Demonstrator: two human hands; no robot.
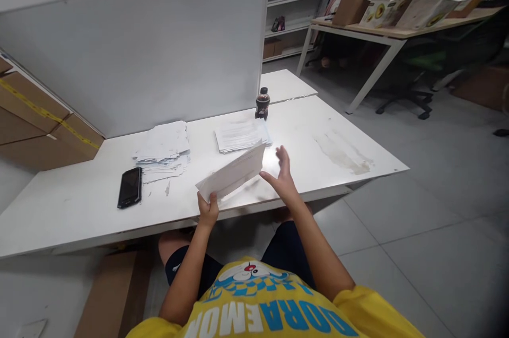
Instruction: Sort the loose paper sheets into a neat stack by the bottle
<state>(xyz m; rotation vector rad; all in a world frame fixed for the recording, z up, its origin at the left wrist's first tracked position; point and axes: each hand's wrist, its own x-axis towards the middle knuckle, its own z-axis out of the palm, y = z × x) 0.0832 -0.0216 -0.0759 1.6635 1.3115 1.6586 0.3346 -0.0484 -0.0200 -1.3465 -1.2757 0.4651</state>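
My left hand (208, 209) is closed on the lower left corner of a sheet of paper (234, 172), thumb on its near face. The paper is tilted up above the front of the white table; whether it is one sheet or a few I cannot tell. By the paper's right end, my right hand (283, 174) is open, fingers apart, its thumb close to the edge; I cannot tell if it touches. Behind the held paper lies a neat stack of printed papers (237, 135). Farther left is a taller, uneven pile of papers (165, 147).
A black phone (130, 188) lies left of the uneven pile. A dark drink bottle (262, 104) stands behind the neat stack. A white panel (151, 51) borders the table's back; cardboard boxes (75, 139) sit at the left. The white tabletop (338, 131) has a brownish smear at right.
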